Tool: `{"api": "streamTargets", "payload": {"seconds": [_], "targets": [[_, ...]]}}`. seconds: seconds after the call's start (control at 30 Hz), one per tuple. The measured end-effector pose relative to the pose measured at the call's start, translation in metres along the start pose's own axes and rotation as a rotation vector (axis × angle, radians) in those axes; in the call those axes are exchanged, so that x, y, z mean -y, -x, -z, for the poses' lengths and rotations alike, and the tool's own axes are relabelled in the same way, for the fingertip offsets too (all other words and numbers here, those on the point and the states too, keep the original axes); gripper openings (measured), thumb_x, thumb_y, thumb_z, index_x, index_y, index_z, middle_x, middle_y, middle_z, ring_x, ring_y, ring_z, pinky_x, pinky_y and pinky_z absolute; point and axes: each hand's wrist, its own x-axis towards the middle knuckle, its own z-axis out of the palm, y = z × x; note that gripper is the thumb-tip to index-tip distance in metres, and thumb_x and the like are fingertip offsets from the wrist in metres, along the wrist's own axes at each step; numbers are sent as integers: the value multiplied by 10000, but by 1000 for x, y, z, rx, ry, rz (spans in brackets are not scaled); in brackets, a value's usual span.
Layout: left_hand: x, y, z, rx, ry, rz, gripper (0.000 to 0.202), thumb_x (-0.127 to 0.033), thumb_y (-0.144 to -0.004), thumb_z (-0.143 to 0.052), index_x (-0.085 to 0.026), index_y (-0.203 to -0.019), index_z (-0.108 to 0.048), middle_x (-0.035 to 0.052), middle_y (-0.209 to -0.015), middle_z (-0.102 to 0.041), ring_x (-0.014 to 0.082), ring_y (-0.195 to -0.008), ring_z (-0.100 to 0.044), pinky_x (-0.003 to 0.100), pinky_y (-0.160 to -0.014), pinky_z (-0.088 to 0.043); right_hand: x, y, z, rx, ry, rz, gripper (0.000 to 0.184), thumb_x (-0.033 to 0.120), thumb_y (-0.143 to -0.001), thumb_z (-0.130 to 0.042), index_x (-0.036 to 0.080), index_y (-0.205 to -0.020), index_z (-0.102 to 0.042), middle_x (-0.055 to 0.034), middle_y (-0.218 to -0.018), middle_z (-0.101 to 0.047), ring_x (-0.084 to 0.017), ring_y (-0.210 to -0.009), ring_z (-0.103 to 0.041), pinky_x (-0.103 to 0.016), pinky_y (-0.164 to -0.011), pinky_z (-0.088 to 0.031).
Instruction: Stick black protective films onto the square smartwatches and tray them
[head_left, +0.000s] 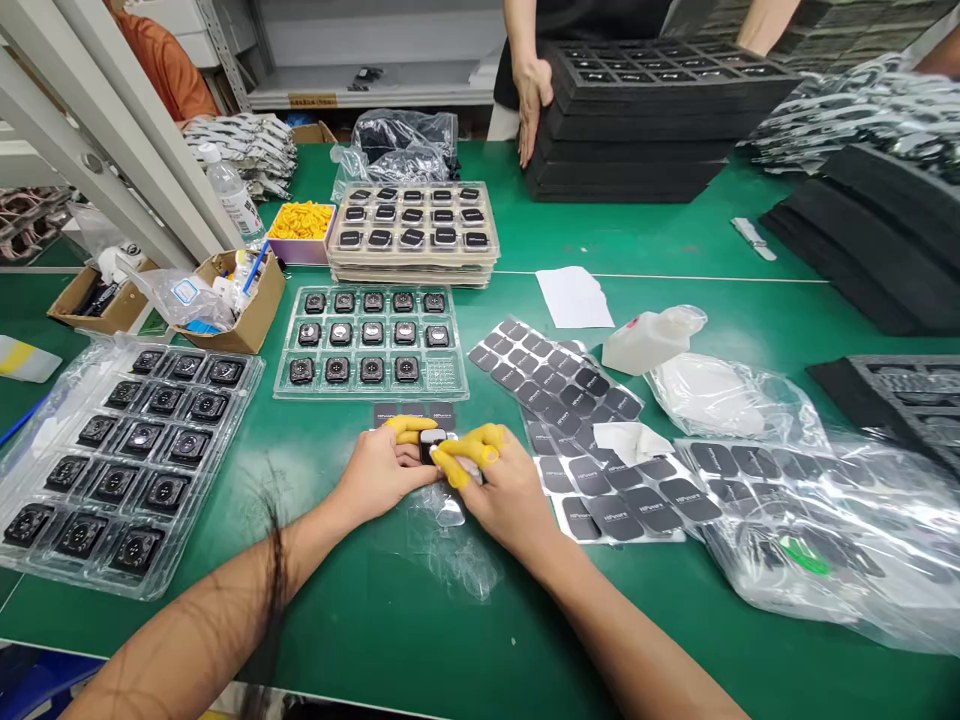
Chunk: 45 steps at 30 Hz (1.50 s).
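Note:
My left hand (379, 468), with yellow finger cots, is closed around a small black watch body (433, 437) whose glossy face is turned up. Closed beside it, my right hand (510, 492) also wears yellow cots and presses its fingertips against the near edge of the watch body. A whitish bit shows at those fingers, too small to make out. Under both hands lie crumpled clear films (454, 560), and a dark label sheet (414, 412) is just beyond them. Farther back is a clear tray (448, 374) of watch bodies, with one vacant compartment at its near right corner.
Another filled clear tray (166, 570) lies at left. Dark label sheets (622, 512), a white bottle (649, 340) and plastic bags (787, 590) are at right. Behind stand stacked trays (412, 262) and a box of yellow finger cots (302, 220). A co-worker's hand (531, 100) touches black foam trays (622, 150).

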Motion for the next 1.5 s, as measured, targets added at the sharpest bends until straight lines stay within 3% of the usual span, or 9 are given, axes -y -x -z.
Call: {"api": "streamTargets", "payload": {"seconds": [0.17, 0.3, 0.63, 0.83, 1.07, 1.13, 1.23, 1.4, 1.5], "targets": [[-3, 1, -2, -16, 68, 48, 572, -149, -612, -859, -149, -1138, -633, 34, -842, -737, 142, -734, -699, 255, -706, -553, -20, -6, 6, 3, 151, -106, 163, 288, -972, -596, 190, -948, -723, -97, -921, -695, -239, -891, -602, -405, -819, -473], [-3, 17, -12, -18, 7, 101, 572, -182, -638, -852, -148, -1161, -622, 20, -780, -728, 151, -690, -695, 254, -640, -538, -26, 0, 19, -8, 408, -229, 231, 320, -951, -614, 184, -1114, -704, -146, -1128, -673, -309, -1073, -557, -457, -871, -406], [-1, 33, -25, -10, -163, -21, 462, -137, -684, -764, -206, -1134, -684, 10, -899, -773, 178, -792, -739, 312, -774, -606, -11, 10, 0, 202, 442, -257, 397, 213, -890, -618, 197, -1286, -648, -117, -1029, -723, -316, -964, -541, -409, -746, -352], [3, 32, -23, -12, -72, -10, 476, -156, -679, -799, -180, -1135, -668, 39, -904, -769, 189, -793, -739, 321, -757, -601, -15, 7, -5, 165, 149, -393, 345, 191, -878, -583, 222, -1206, -683, -69, -997, -734, -272, -939, -603, -418, -818, -392], [-11, 25, -16, -66, 386, -42, 639, -218, -577, -925, -159, -1139, -626, 107, -1109, -753, 233, -993, -737, 367, -914, -587, -17, 0, 3, 73, -6, -436, 205, 274, -874, -617, 236, -1048, -718, -56, -939, -747, -258, -882, -655, -478, -886, -420], [-16, 18, -3, -175, 366, -120, 655, -246, -582, -928, -164, -1154, -619, 110, -1129, -747, 250, -1033, -730, 404, -962, -573, -18, 0, 5, 52, -100, -465, 192, 323, -876, -640, 243, -1033, -714, -56, -945, -747, -253, -879, -664, -477, -884, -452], [-19, 4, 22, -293, 67, -244, 584, -287, -609, -919, -180, -1123, -662, 101, -1144, -738, 268, -1098, -705, 435, -1040, -526, -18, 3, 4, 58, -343, -544, 254, 378, -877, -660, 256, -1098, -688, -46, -942, -734, -228, -871, -682, -438, -861, -518], [-11, -7, 39, -68, 31, -84, 634, -324, -635, -911, -194, -1192, -639, 88, -1038, -760, 250, -854, -759, 395, -818, -610, -10, 7, -4, 62, -734, -676, 409, 418, -801, -760, 249, -1156, -648, -24, -911, -704, -182, -829, -697, -371, -832, -582], [-8, -8, 34, -111, 150, -63, 672, -296, -609, -928, -196, -1201, -627, 90, -1092, -753, 216, -778, -760, 373, -784, -612, -4, 5, -3, -69, -828, -729, 395, 436, -759, -808, 247, -1075, -666, -8, -863, -679, -164, -788, -681, -334, -762, -600]]}}
